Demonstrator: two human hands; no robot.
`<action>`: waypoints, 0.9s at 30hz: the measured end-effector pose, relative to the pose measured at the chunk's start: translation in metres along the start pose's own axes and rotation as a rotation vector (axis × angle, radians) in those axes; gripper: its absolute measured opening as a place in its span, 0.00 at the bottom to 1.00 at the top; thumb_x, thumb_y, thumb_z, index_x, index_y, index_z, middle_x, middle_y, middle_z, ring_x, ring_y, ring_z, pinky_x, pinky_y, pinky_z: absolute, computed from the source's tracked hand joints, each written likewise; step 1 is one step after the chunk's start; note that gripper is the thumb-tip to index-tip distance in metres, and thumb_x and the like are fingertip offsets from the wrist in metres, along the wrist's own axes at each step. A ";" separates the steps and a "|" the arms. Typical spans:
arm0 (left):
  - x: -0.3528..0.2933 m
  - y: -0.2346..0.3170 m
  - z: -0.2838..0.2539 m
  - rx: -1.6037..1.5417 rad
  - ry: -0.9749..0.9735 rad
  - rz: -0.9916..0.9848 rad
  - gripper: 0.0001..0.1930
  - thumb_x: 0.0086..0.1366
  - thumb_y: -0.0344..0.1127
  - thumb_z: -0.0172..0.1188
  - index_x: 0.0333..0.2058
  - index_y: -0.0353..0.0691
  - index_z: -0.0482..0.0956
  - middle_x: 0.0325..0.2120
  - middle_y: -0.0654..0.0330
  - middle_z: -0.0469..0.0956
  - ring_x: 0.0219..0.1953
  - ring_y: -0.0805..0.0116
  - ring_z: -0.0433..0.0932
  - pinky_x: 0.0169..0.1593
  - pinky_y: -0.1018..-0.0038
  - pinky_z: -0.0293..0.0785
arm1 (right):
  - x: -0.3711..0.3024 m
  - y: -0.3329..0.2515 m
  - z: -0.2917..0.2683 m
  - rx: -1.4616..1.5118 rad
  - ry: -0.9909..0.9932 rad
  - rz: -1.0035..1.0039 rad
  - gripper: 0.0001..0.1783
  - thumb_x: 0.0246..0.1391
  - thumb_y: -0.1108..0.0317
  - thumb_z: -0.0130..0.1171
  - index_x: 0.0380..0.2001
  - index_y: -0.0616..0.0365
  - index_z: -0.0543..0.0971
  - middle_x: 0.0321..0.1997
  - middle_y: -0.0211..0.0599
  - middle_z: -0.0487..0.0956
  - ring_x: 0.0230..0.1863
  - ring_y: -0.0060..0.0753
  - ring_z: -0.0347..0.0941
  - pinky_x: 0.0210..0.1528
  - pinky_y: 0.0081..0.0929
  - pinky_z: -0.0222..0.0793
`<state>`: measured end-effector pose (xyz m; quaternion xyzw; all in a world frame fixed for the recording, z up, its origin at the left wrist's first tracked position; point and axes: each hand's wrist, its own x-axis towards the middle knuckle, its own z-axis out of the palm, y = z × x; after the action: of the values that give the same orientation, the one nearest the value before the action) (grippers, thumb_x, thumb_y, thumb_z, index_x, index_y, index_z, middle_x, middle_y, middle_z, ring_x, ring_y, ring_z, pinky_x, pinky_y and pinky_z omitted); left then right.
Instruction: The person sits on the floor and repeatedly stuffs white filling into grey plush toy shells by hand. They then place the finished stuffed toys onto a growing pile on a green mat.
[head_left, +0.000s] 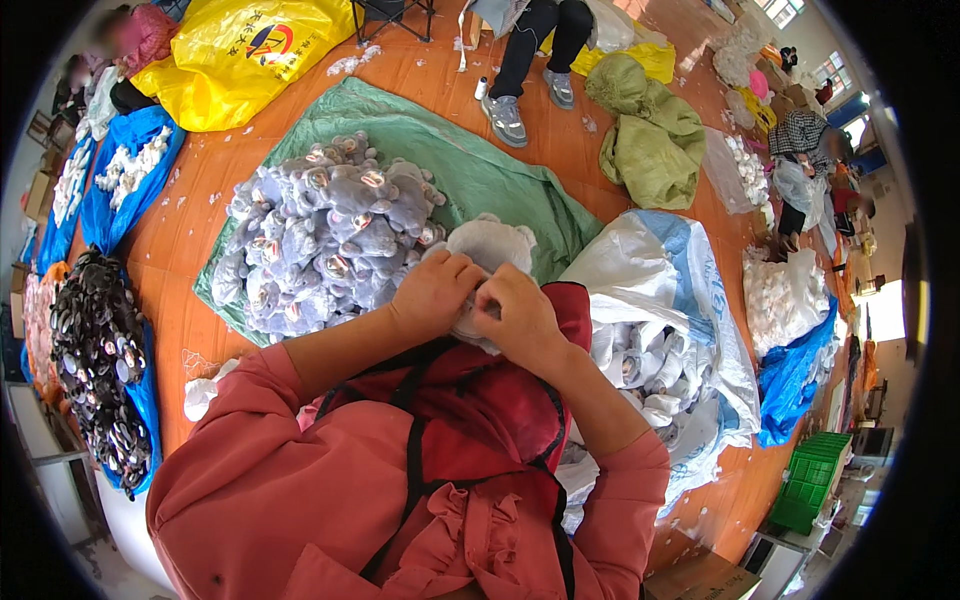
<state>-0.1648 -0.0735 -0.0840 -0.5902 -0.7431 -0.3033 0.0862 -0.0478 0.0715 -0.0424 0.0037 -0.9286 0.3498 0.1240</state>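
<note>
A pale grey plush toy (492,243) is held in front of my chest, above my red apron (490,405). My left hand (436,292) has its fingers curled on the toy's left side. Close beside it, my right hand (518,315) is closed with thumb and fingers pinched together at the toy's lower part. What the fingertips grip there is too small to make out. Just beyond my left hand lies a heap of grey plush toys (320,235) on a green sheet (470,150).
To my right stands a white and blue woven sack (655,255) holding more grey plush pieces (650,370). Black plush pieces (100,360) lie at the left. Ahead are a yellow bag (245,60), an olive sack (655,150) and a seated person's shoes (506,120). A green crate (810,480) stands lower right.
</note>
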 end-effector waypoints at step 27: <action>0.059 0.020 -0.081 -0.280 -0.180 -0.311 0.18 0.49 0.26 0.56 0.42 0.39 0.81 0.32 0.51 0.81 0.34 0.52 0.81 0.40 0.62 0.77 | -0.018 0.037 -0.028 0.210 0.516 0.080 0.13 0.45 0.84 0.58 0.36 0.58 0.74 0.37 0.34 0.76 0.33 0.26 0.74 0.36 0.23 0.71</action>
<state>-0.1816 -0.0671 0.0170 -0.4994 -0.7806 -0.3590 -0.1110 -0.0277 0.1165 -0.0504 -0.1093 -0.8244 0.4382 0.3412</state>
